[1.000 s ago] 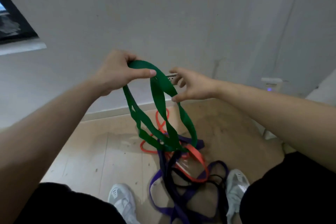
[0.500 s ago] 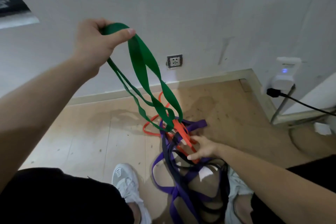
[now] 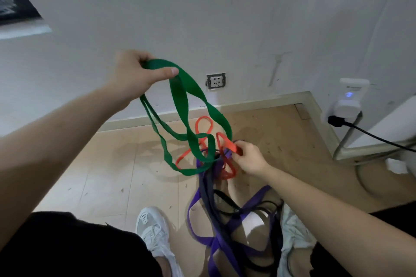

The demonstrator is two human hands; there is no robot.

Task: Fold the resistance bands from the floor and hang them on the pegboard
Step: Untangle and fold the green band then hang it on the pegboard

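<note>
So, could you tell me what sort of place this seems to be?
Likely a plain room in a home or small studio: pale wood-plank floor, bare white painted wall with a square grey wall socket, and a white plug-in device.

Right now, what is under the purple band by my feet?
Through loops of the wide purple rubber band show light wooden floor, thin black rubber bands and an unidentifiable white patch. The bands cover part of the right pale shoe.

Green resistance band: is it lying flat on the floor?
No, the left hand grips the green resistance band raised in front of the wall, with its loops hanging down.
</note>
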